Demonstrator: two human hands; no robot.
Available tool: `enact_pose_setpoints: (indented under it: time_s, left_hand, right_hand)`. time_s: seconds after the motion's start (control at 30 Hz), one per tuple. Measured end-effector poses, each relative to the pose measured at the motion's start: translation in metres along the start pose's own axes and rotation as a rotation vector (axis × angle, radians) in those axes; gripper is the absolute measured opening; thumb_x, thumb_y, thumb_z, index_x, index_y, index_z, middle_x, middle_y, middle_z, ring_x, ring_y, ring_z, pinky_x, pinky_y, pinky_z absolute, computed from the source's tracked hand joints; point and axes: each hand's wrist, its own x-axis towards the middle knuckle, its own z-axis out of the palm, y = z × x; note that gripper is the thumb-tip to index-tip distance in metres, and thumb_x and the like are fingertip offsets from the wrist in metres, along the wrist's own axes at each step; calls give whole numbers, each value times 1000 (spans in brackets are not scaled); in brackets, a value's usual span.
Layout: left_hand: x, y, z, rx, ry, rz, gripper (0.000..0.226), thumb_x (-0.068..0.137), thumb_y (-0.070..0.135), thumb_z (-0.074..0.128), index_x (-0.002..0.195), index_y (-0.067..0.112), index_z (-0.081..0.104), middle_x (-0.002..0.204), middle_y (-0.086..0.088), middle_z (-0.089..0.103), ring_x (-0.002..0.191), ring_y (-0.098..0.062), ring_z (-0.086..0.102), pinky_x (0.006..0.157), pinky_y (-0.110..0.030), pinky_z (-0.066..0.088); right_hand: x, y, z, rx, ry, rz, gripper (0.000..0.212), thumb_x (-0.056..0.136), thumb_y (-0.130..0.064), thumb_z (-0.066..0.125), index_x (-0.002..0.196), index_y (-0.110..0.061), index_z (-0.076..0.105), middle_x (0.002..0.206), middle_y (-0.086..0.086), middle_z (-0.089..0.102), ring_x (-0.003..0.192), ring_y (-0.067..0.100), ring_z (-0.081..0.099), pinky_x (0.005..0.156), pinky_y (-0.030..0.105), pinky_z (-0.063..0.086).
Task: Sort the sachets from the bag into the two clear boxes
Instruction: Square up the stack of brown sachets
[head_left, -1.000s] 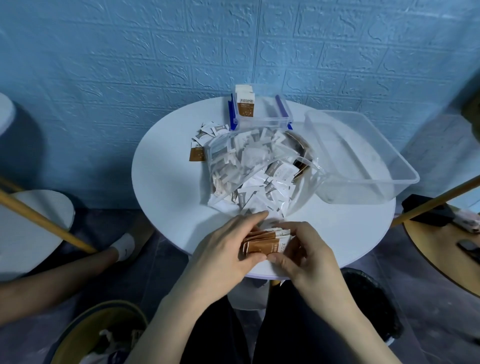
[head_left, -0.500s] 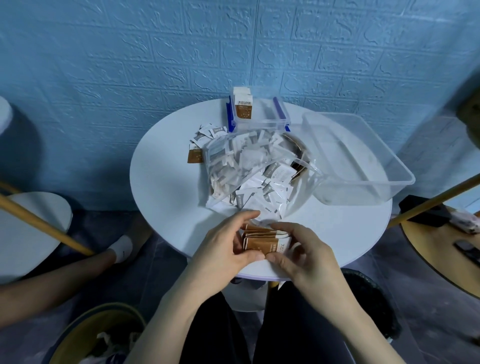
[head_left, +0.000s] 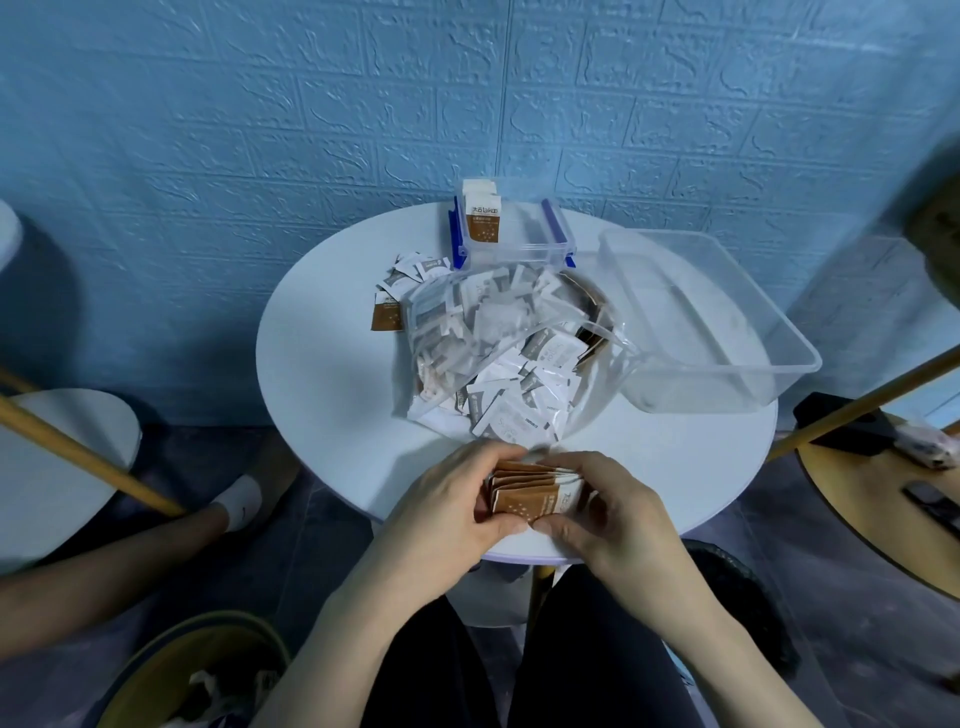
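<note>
A stack of brown-and-white sachets (head_left: 530, 496) stands on edge at the near rim of the round white table (head_left: 332, 364). My left hand (head_left: 452, 504) grips its left side and my right hand (head_left: 602, 509) grips its right side, thumbs in front. Behind them lies the clear bag (head_left: 467, 332), open toward me, with many white sachets (head_left: 519, 400) spilling out. At the back stands a small clear box with blue clips (head_left: 524, 228) holding a few upright sachets (head_left: 483, 218). A large clear box (head_left: 727, 332) sits at the right with nothing visible inside.
A few loose sachets (head_left: 400, 291) lie left of the bag. A bin (head_left: 197, 670) stands on the floor at lower left, another person's leg (head_left: 104, 551) stretches in from the left. Wooden poles (head_left: 83, 457) cross both sides. A wooden table (head_left: 883, 499) is at right.
Both hands stayed on the sachet stack at the table's near edge, shifting only slightly while squaring it. Nothing else moved.
</note>
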Motion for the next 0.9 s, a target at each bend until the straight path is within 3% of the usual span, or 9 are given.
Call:
enact_pose_setpoints:
  time_s: [0.13,0.27,0.37,0.43,0.53,0.67,0.73,0.8,0.9]
  left_hand:
    - [-1,-2,-3,-3,46,-49,53,70,25,83,113,45,59,83,41,55,70,6,51,63,-7,38]
    - [0,-2,-6,-112,48,-88,59,67,25,86,109,54,55,74,13,64,61,-3,53,64,-26,51]
    - [-1,4,-16,-163,80,-59,57,66,27,87,107,55,58,68,14,60,55,0,47,56,-14,39]
    - [3,13,-28,-207,92,-31,55,65,26,88,105,51,60,75,16,66,58,0,50,58,-13,41]
    - [16,26,-49,-254,98,38,51,65,26,88,101,48,61,85,21,71,68,-2,62,63,-13,48]
    - [45,38,-67,-236,107,131,40,67,28,86,97,40,63,75,30,63,57,7,52,55,-4,37]
    - [65,41,-78,-242,105,185,42,68,34,82,103,38,60,78,35,62,63,15,54,55,1,36]
    - [91,35,-88,-280,121,202,49,68,51,76,112,43,56,100,32,64,87,16,57,67,0,41]
    - [137,10,-99,-204,240,186,51,76,61,61,122,44,52,119,24,60,112,5,53,89,-15,41]
  right_hand:
    - [3,0,-1,15,-33,23,44,73,-15,80,102,-41,59,100,-16,64,98,3,57,81,15,41]
    - [4,-4,-4,101,-46,37,45,72,-18,83,103,-44,62,100,-12,65,98,4,59,84,17,44]
    - [5,-12,-8,171,-31,15,43,73,-25,81,106,-44,62,97,-3,63,88,12,57,79,21,44]
    - [10,-22,-15,195,-31,-44,35,75,-29,76,105,-37,61,93,-4,65,84,17,57,78,27,45]
    - [27,-42,-28,248,-42,-146,27,78,-21,73,102,-27,61,88,-3,68,79,23,59,74,34,49]
    - [63,-58,-50,264,-57,-195,28,74,-9,75,95,-24,63,83,3,65,74,26,59,68,38,50]
    - [86,-62,-61,255,-62,-200,27,73,-10,75,94,-23,63,83,4,65,75,28,59,69,40,49]
    - [112,-65,-74,235,-50,-208,30,72,-13,74,97,-25,64,84,4,67,76,30,61,69,40,50]
    - [163,-64,-96,130,13,-192,32,74,-6,78,94,-25,63,80,2,68,69,20,60,67,38,49]
